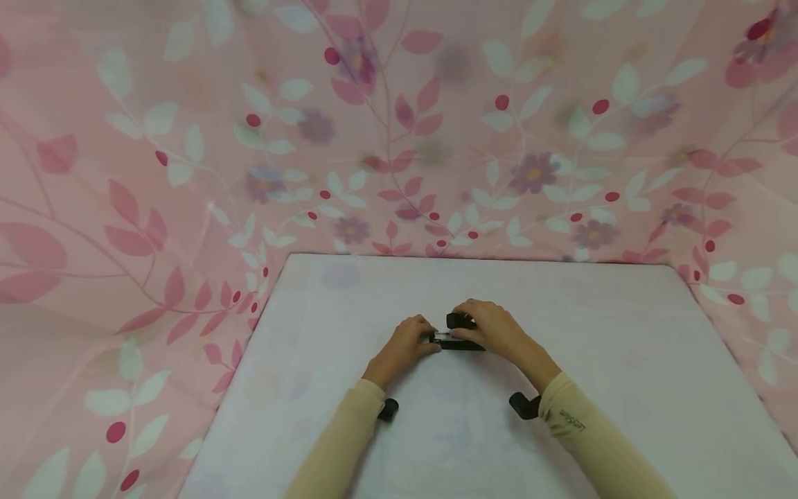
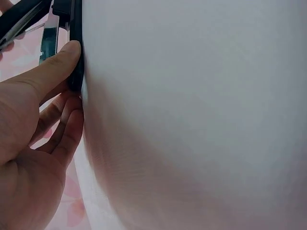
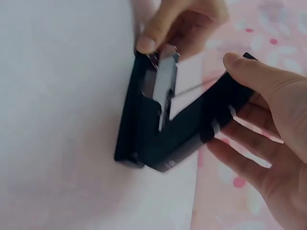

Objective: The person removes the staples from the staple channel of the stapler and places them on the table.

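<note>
Your head view is dim and muted, with diffuse light spread evenly over the pale table (image 1: 461, 450) and the floral cloth (image 1: 386, 138); its source cannot be made out. Soft shadows lie along your sleeves (image 1: 339, 440). From up there, the black stapler (image 1: 461, 345) loses most of its detail. In your left wrist view, a broad, soft-edged brownish shadow spreads over the table beside your left hand (image 2: 19, 129), and the frame dims slightly toward the right edge. Your right wrist view looks hazy: the stapler is blurred, its metal rail (image 3: 167, 79) catches a pale sheen, and the cloth behind your right hand (image 3: 288, 115) is out of focus.
</note>
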### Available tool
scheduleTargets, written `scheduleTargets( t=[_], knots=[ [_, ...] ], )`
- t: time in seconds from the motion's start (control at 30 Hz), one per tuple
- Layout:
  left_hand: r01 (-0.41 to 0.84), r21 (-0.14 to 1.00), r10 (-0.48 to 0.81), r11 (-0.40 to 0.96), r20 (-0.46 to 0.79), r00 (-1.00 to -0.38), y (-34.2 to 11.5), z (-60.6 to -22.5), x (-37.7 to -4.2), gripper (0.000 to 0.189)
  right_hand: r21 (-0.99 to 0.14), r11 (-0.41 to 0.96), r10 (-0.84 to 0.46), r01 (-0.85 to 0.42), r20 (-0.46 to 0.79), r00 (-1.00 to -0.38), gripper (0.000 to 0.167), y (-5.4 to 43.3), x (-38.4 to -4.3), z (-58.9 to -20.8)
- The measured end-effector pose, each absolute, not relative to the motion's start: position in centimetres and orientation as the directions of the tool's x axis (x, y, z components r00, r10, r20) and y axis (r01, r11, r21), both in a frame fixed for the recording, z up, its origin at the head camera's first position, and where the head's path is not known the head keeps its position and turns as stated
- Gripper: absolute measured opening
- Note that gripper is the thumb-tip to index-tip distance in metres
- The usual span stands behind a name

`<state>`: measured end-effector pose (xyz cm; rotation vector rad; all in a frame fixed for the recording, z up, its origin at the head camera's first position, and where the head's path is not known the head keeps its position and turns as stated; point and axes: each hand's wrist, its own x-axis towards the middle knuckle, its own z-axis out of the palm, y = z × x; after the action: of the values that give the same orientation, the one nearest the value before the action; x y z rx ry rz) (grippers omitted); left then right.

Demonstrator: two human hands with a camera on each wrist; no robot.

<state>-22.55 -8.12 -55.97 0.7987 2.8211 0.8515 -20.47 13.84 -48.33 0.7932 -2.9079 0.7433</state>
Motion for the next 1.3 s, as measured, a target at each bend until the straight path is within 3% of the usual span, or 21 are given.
scheduleTargets(
  t=[0.4, 0.87, 1.3],
  knots=[
    [0.438, 0.564, 0.504, 0.700, 0.044, -0.863, -7.7, -56.1, -22.5, 0.033, -0.667, 0.597, -0.469, -0.445, 0.159, -0.869, 0.038, 18.2, -20.2, -47.5],
    [0.444, 0.551, 0.506, 0.707, 0.045, -0.862, -7.7, -55.7, -22.6, 0.034, -0.639, 0.652, -0.386, -0.409, 0.185, -0.904, 0.036, 24.2, -19.0, -48.2],
    [0.422, 0.562, 0.491, 0.712, 0.031, -0.870, -8.0, -55.6, -22.3, 0.033, -0.590, 0.739, -0.348, -0.324, 0.076, -0.934, 0.036, 26.7, -18.0, -49.3]
  ],
)
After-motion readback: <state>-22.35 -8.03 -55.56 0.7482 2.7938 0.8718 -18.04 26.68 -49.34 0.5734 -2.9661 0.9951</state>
